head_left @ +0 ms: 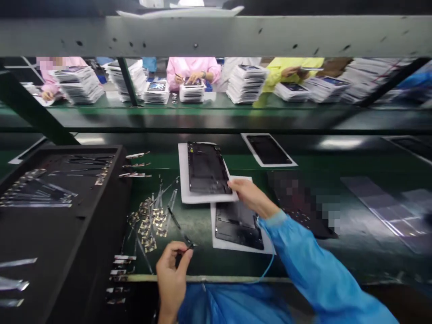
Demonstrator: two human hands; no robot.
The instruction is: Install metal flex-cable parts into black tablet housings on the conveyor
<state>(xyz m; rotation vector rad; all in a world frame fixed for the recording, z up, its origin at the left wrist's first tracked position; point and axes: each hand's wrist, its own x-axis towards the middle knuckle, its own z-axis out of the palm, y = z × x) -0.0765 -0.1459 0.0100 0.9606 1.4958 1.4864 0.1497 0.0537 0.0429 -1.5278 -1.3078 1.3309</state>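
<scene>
My left hand (174, 270) pinches one end of a thin dark flex cable (178, 226) between thumb and finger, its far end pointing up and left. My right hand (253, 195) grips the lower right corner of a black tablet back shell (206, 168) lying on a white foam sheet (184, 180). That shell overlaps a second black shell (239, 229), on its own white sheet, nearer to me. Left of the shells is a loose heap of flex cables with small gold-coloured boards (150, 220).
A black foam tray (91, 225) with rows of cables fills the left. Another shell (268, 150) lies farther back; clear plastic film (381, 207) is on the right. A metal beam (216, 36) crosses overhead. Co-workers sit opposite behind stacks of tablets (247, 83).
</scene>
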